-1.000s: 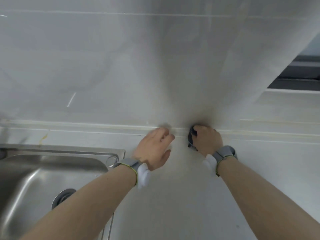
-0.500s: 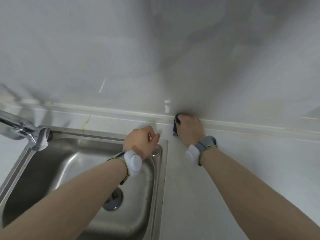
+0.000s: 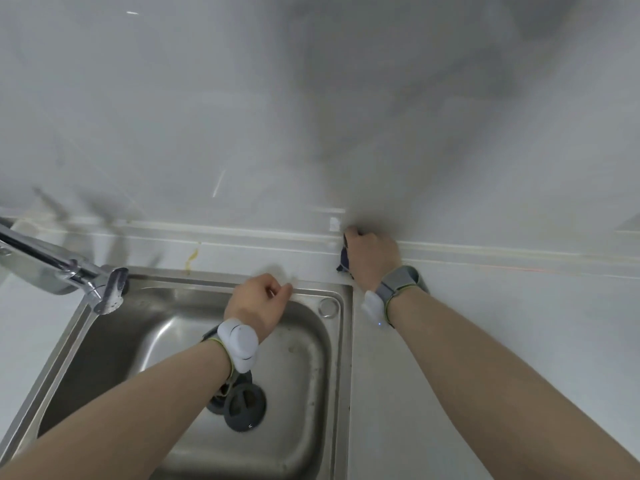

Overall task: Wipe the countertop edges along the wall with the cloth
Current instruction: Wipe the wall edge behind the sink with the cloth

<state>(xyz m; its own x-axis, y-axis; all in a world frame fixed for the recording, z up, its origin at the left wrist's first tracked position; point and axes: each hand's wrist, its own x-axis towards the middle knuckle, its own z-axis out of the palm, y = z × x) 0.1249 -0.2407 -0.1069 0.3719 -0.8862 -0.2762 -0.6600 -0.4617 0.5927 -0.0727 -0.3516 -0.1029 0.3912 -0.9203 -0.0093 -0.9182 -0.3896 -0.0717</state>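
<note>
From the head camera, my right hand (image 3: 372, 256) is pushed up against the foot of the wall (image 3: 311, 116), where the white surface (image 3: 485, 341) meets it along a raised strip. Its grip is curled round a dark blue cloth (image 3: 344, 261), which is mostly hidden under my palm; only a dark edge shows at the left side of the hand. The cloth sits on the back edge of the surface, just right of the sink's far right corner.

My left hand (image 3: 258, 303) hovers over the far rim of the stainless steel sink (image 3: 341, 375), fingers loosely curled with the thumb near the forefinger, gripping nothing that I can see. I cannot tell whether it touches the rim.

Both wrists carry bands with white modules. A chrome faucet (image 3: 62, 268) reaches in from the left, its spout end over the sink's far left corner. A dark grey drain strainer (image 3: 244, 407) lies in the basin beneath my left forearm. A yellowish stain (image 3: 192, 259) marks the surface behind the sink.
</note>
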